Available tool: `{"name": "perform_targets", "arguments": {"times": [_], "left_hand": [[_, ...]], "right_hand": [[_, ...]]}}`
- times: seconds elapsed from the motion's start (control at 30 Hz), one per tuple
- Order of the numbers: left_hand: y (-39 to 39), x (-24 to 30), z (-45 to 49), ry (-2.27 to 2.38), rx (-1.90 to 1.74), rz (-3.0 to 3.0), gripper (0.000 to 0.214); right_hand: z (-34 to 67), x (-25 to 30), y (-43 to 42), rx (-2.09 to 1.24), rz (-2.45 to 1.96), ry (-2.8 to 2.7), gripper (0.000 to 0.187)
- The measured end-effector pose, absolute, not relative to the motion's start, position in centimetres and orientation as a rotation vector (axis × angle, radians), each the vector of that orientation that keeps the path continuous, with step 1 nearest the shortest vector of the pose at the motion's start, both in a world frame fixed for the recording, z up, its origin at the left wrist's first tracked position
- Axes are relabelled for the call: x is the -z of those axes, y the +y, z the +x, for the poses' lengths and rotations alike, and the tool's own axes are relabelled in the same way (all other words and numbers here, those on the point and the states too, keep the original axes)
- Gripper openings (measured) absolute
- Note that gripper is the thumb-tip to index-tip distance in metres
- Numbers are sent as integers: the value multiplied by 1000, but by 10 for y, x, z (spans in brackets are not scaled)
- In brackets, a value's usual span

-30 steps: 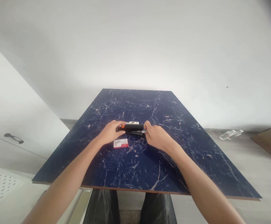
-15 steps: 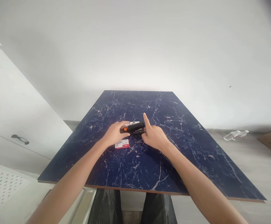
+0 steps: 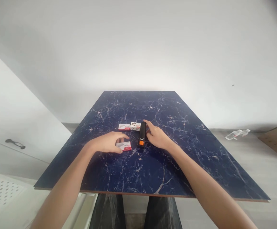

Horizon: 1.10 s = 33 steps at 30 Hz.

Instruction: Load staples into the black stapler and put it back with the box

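Swung from crosswise to lengthwise, the black stapler (image 3: 142,132) rests clear of the left hand (image 3: 108,142), spread around a red-and-white box (image 3: 124,146); the right hand (image 3: 157,135) touches the stapler's far end, its hold unclear from here; turning looks done, release not yet; orange button (image 3: 141,143) on its near end, it lies on the blue table (image 3: 150,176) beside a white box (image 3: 135,126).

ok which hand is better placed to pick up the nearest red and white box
Probably the left hand: its thumb and fingers are spread at the nearest box, while the right hand is at the black tool.
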<state>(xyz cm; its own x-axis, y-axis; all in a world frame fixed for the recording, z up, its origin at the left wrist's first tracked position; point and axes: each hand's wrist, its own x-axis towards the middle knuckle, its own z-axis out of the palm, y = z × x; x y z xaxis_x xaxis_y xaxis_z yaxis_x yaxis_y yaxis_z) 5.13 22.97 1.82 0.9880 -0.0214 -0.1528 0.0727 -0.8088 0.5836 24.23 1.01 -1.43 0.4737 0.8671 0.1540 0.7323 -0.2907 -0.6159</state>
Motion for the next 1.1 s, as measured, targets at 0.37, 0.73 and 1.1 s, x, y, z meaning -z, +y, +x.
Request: {"name": "perform_targets", "arguments": {"times": [0.37, 0.73, 1.1], "left_hand": [[183, -7, 69, -16, -24, 2484, 69], [232, 10, 77, 241, -408, 2704, 48], [247, 7, 71, 56, -136, 2635, 65]], "right_hand": [[242, 12, 9, -346, -2027, -1306, 71], [240, 11, 9, -445, -1969, -1296, 69], [241, 11, 8, -419, -1979, -1321, 69]]}}
